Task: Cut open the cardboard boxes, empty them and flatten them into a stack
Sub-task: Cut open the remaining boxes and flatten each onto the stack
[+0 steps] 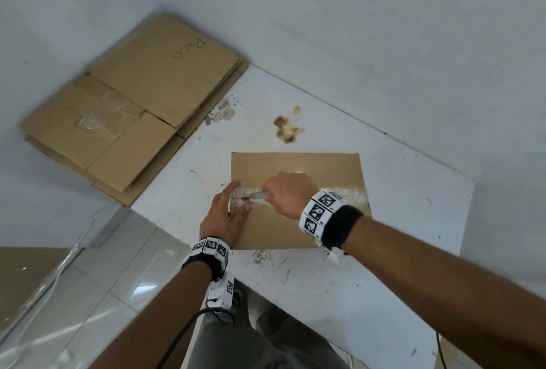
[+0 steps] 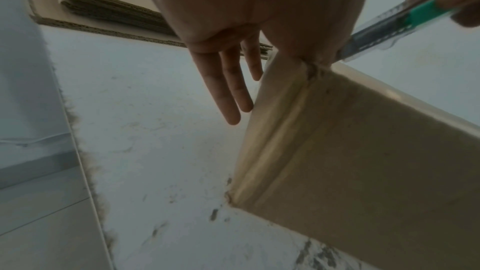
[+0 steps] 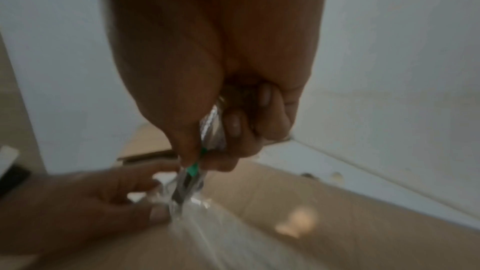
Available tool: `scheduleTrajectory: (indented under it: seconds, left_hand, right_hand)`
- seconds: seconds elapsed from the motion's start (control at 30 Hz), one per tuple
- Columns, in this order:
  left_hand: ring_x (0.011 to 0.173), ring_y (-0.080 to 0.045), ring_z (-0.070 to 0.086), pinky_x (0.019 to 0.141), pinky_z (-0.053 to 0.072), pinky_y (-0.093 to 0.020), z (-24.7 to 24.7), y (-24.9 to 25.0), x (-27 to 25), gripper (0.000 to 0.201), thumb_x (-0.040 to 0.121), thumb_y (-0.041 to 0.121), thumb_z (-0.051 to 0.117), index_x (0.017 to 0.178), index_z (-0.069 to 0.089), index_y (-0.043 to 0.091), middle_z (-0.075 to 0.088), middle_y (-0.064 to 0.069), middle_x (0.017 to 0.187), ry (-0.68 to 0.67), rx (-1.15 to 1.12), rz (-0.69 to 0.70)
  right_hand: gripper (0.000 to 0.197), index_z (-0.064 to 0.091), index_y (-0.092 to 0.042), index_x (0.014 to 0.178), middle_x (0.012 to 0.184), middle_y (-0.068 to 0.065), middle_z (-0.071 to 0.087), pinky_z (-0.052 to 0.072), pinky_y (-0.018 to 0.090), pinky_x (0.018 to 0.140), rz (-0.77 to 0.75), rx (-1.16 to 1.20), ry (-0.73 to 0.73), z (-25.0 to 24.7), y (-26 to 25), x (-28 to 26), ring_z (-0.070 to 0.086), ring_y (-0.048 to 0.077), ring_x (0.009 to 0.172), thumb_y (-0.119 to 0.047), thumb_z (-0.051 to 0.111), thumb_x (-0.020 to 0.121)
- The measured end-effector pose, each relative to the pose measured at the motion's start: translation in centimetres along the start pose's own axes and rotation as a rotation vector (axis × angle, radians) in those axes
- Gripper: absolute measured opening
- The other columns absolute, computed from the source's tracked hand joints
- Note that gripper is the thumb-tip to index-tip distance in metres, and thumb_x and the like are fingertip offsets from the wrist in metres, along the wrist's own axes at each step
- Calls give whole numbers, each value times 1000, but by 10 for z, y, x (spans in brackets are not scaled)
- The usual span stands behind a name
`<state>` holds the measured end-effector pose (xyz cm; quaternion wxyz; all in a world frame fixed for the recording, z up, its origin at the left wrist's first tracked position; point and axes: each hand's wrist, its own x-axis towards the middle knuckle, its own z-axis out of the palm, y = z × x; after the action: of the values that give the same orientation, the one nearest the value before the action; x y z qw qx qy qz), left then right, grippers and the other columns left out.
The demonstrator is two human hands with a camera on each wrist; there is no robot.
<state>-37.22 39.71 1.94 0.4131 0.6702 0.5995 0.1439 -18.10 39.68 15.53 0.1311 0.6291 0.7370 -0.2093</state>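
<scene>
On the white table [image 1: 369,294], near its middle, the sealed cardboard box [image 1: 298,229] is lying with its taped seam [image 3: 207,231] facing up. The right hand [image 1: 288,194] is gripping a utility knife [image 2: 405,22] with a green slider and is pressing the blade into the clear tape at the box's left edge. The left hand [image 1: 223,216] is steadying that edge, fingers [image 2: 228,90] straight, thumb on top, probably so the box is not sliding. Flattened boxes [image 1: 133,108] are waiting stacked in the far corner.
</scene>
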Motion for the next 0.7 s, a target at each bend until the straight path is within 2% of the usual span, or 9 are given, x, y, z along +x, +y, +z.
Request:
scheduleTrajectory:
  seconds: [0.13,0.2,0.3,0.37,0.43,0.5,0.57,0.7]
  left_hand:
    - [97,-17,66,89,56,-47,-1,0,2,59,92,68,51,145,27,57,50,8,145,-10,37,9]
    - [93,-18,66,87,56,-46,0,-1,1,58,93,67,50,145,26,57,51,7,144,-10,64,3]
    - [95,-20,67,86,55,-45,0,-1,0,57,94,67,49,145,25,58,53,6,140,-10,87,11]
    - [97,-21,66,87,55,-45,0,-1,1,56,95,66,48,145,25,59,55,5,137,-9,102,3]
    - [101,-23,66,88,55,-46,1,1,-1,56,96,64,48,146,25,58,55,4,138,-5,108,-6]
    - [104,-25,66,89,54,-47,1,3,-1,56,96,63,48,146,25,57,55,3,139,-5,123,-2]
    - [105,-25,65,89,54,-48,0,3,-1,55,96,64,47,146,25,58,55,3,139,-3,133,-11]
    - [105,-27,66,89,54,-49,-1,6,-3,54,96,64,46,145,24,60,54,3,140,-12,140,-12]
  right_hand:
    - [19,65,-17,100,81,-2,57,42,32,61,33,23,30,-1,7,-3,59,22,71,-31,52,103]
    - [21,64,-17,101,85,-1,57,42,33,63,48,25,12,2,8,-7,59,22,73,-32,51,104]
    - [21,67,-17,102,85,-1,62,42,32,62,60,14,16,1,12,-10,59,21,70,-32,52,103]
    - [15,63,-18,96,75,-3,55,42,32,60,95,11,20,1,16,-11,53,18,62,-28,54,102]
    - [14,64,-16,99,70,-5,47,43,32,59,123,-12,-21,5,16,-12,47,15,57,-25,54,102]
    - [13,64,-15,99,70,-4,49,43,32,58,140,-40,-46,4,17,-14,46,14,55,-21,54,101]
    - [10,62,-15,95,73,-1,57,42,31,56,164,-50,-41,1,21,-13,54,17,60,-18,54,100]
    - [13,65,-17,103,88,0,63,44,32,60,179,-24,-41,5,32,-21,60,21,72,-20,52,100]
